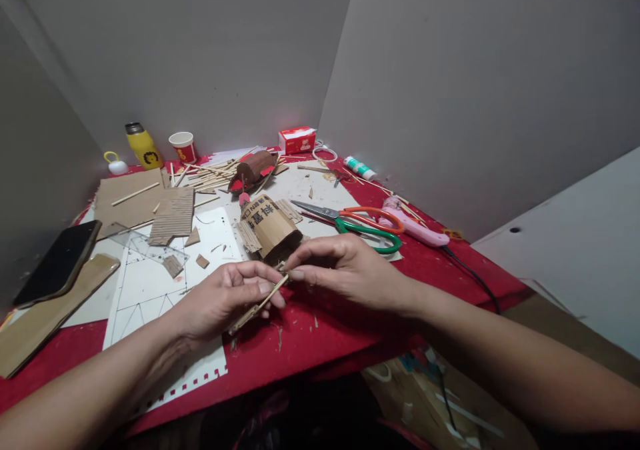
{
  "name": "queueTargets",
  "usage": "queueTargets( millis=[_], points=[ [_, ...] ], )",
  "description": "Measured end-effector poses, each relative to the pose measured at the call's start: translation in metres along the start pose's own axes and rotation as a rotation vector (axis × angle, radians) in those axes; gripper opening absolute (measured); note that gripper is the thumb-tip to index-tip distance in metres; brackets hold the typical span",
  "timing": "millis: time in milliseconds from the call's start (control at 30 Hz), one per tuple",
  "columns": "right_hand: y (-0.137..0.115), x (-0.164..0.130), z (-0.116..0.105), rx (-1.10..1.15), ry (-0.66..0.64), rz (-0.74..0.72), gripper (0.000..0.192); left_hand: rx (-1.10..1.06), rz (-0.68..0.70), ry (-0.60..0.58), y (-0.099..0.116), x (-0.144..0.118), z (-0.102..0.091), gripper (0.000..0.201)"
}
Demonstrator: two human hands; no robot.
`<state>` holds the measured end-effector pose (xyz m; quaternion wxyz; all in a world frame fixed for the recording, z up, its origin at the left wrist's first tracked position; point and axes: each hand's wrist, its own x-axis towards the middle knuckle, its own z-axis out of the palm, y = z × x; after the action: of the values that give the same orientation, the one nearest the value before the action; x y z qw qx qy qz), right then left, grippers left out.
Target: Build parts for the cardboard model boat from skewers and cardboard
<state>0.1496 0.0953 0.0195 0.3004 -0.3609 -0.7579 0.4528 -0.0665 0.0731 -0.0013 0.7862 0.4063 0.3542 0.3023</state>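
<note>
Nearby, cardboard piece (270,227) with printed characters.

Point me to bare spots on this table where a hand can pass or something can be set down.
Free: the red cloth along the near edge, right of the white sheet; also red cloth right of the scissors, up to the black cord. Crowded: the back, around the stick pile and cardboard model. Left side holds phone and cardboard.
</note>
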Motion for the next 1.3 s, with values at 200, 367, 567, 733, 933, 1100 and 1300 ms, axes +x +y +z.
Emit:
queueTargets(
  millis=[200, 367, 567, 733, 933, 1100, 1300],
  points=[
    [-0.002, 0.008, -0.004, 0.169, -0.049, 0.081, 0.013, -0.064, 0.018, 0.032, -0.001, -0.001, 0.002, 0.026],
    [-0.003, 0.011, -0.003, 0.203, -0.094, 0.110, 0.013, -0.032, 0.010, 0.049, -0.003, 0.000, 0.000, 0.026],
    [-0.005, 0.012, 0.000, 0.136, -0.112, 0.065, 0.012, 0.086, 0.071, 0.094, 0.000, 0.001, 0.001, 0.020],
    [-0.001, 0.011, -0.002, -0.079, 0.126, -0.101, 0.011, 0.234, 0.108, 0.276, 0.003, -0.002, 0.008, 0.019],
    [0.012, 0.004, -0.003, -0.361, 0.183, -0.219, 0.014, 0.344, 0.163, 0.415, -0.005, 0.003, 0.015, 0.016],
    [0.020, 0.003, 0.001, -0.502, 0.131, -0.267, 0.017, 0.415, 0.212, 0.472, -0.006, 0.011, 0.020, 0.016],
    [0.025, 0.004, 0.001, -0.538, 0.153, -0.311, 0.015, 0.454, 0.216, 0.514, -0.005, 0.015, 0.027, 0.015]
  ],
)
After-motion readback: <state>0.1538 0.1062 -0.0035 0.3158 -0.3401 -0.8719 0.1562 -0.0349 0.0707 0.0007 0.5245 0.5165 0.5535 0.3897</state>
